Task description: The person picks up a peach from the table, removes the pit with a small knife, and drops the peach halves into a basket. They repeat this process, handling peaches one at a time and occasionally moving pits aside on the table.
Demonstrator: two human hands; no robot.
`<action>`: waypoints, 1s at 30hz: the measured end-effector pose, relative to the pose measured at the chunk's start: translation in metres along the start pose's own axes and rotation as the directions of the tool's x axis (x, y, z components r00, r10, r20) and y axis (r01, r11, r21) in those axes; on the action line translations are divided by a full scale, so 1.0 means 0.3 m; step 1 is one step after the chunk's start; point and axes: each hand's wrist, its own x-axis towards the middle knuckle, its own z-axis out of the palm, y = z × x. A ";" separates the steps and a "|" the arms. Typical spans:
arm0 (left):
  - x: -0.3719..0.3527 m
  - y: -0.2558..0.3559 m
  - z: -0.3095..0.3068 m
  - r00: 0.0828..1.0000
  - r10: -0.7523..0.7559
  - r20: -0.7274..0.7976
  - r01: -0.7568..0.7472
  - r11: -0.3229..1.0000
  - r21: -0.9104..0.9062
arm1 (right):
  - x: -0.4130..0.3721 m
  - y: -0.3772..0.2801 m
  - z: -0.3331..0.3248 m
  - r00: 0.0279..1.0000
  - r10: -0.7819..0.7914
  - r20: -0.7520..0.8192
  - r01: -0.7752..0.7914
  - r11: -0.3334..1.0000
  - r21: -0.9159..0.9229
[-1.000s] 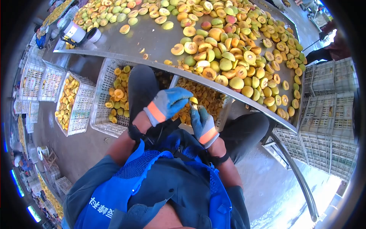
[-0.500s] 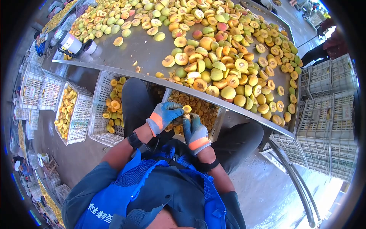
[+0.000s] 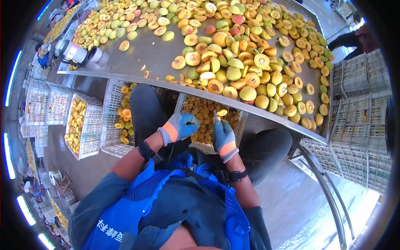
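My left hand, in a blue-grey glove with an orange band, hovers over the left side of a crate full of yellow-brown fruit pieces. Its fingers are curled in around a small dark spot; I cannot tell what that is. To its right, my right hand, gloved alike, is closed on a thin grey tool that points up from the fingers. A yellow piece of peach shows right at the tool's tip, above the fingertips. Both hands are below the metal table's front edge, between my knees.
Halved peaches with green-yellow skins are heaped across the metal table. A white cylindrical device lies at its left end. Left of my leg stand crates of yellow halves. Stacked crates and a person are at right.
My hands have moved apart: the left has closed and no longer touches the yellow peach piece. The right has shifted right, with a yellow piece now by the tool.
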 end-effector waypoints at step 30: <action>0.245 0.134 -0.056 0.632 0.557 -0.539 -0.669 0.743 -0.015 | -0.058 -0.236 0.041 0.804 -0.595 0.021 0.551 0.730 -0.404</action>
